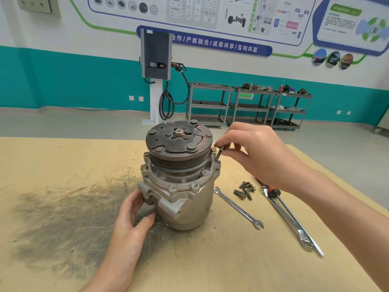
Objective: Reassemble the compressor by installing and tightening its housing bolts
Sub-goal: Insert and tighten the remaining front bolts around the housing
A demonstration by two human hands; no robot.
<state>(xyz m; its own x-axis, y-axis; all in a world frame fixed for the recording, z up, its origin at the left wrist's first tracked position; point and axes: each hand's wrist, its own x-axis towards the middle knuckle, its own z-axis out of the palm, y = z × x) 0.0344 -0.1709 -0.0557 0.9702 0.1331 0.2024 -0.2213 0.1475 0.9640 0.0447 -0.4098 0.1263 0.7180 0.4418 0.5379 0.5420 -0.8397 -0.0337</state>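
The compressor [179, 186] stands upright, pulley end up, near the middle of the surface [63, 165]. At its right flange a bolt [219, 153] sits tilted in a housing hole, its head pinched by the right hand's [256, 152] fingertips, wrist raised above. The left hand [132, 220] cups the housing's lower left side, fingers loosely curved against it. Loose bolts [245, 189] and an open-end wrench [237, 207] lie just right.

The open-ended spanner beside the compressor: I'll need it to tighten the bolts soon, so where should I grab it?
Grip the open-ended spanner mid-shank, coming from above with the right hand. It lies flat on the table, its far end near the compressor, the loose bolts beside that end, so the middle looks freest.
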